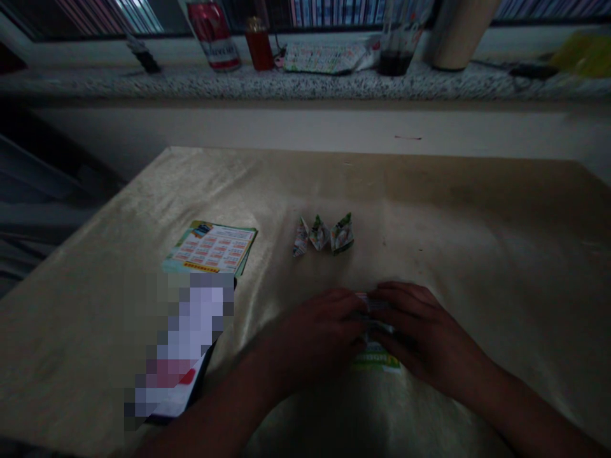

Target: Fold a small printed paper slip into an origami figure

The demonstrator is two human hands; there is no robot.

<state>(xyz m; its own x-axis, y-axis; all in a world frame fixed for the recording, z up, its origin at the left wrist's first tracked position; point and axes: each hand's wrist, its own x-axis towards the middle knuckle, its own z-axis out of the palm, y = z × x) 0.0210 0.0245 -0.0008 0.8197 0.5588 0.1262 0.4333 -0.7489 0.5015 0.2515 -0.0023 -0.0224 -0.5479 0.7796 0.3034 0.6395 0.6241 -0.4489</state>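
Observation:
Both hands rest near the front of a beige-covered table (429, 210). My left hand (317, 334) and my right hand (420, 331) press side by side on a small printed paper (377, 359), whose green and white edge shows below the fingers. Their fingers lie curled over the paper and hide most of it. Behind the hands stand three small folded paper shapes (323, 234) in a row, made of the same printed paper.
A stack of printed leaflets (210, 248) lies to the left, and a blurred-out object (181, 343) sits at the front left. Along the stone sill (305, 83) at the back stand a red can (213, 33), a red jar (259, 44), a dark glass (396, 54) and a paper roll (461, 32).

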